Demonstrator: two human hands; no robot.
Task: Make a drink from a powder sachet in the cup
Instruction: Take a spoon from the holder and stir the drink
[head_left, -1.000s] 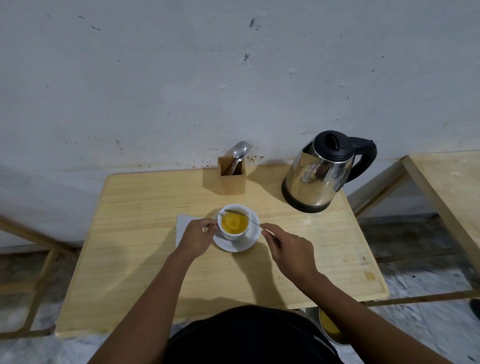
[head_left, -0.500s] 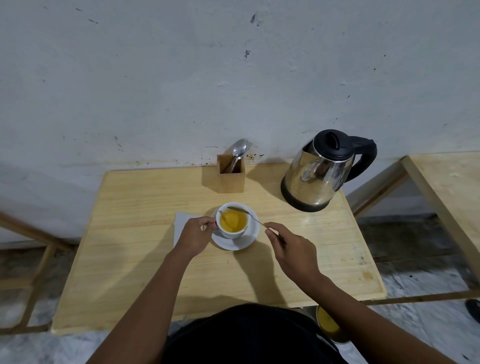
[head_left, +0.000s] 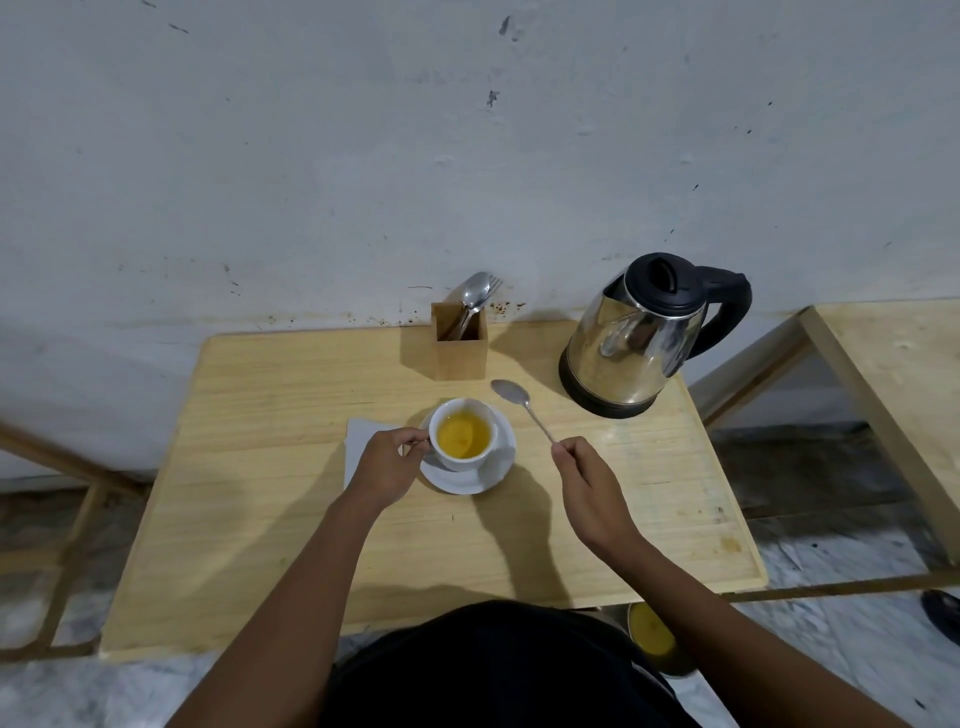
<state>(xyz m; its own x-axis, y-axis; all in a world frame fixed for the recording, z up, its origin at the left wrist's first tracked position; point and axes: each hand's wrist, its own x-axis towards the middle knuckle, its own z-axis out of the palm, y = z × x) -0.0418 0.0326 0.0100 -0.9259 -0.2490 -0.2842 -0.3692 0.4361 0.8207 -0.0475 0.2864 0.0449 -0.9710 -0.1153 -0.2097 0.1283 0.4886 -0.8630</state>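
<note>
A white cup (head_left: 464, 434) full of yellow drink stands on a white saucer (head_left: 488, 475) in the middle of the wooden table (head_left: 270, 519). My left hand (head_left: 387, 465) pinches the cup's handle on its left side. In my right hand (head_left: 589, 488) is the end of a metal spoon (head_left: 517, 402), held in the air to the right of the cup, its bowl pointing toward the back. A white sachet or paper (head_left: 358, 441) lies partly under my left hand.
A steel electric kettle (head_left: 636, 343) with a black lid stands at the back right. A wooden cutlery holder (head_left: 460, 343) with spoons sits at the back by the wall. A second table (head_left: 904, 395) is to the right, a yellow-filled bowl (head_left: 652, 636) on the floor.
My right hand has lifted the spoon out of the cup and swung it to the right, clear of the rim. My left hand stays on the cup's handle.
</note>
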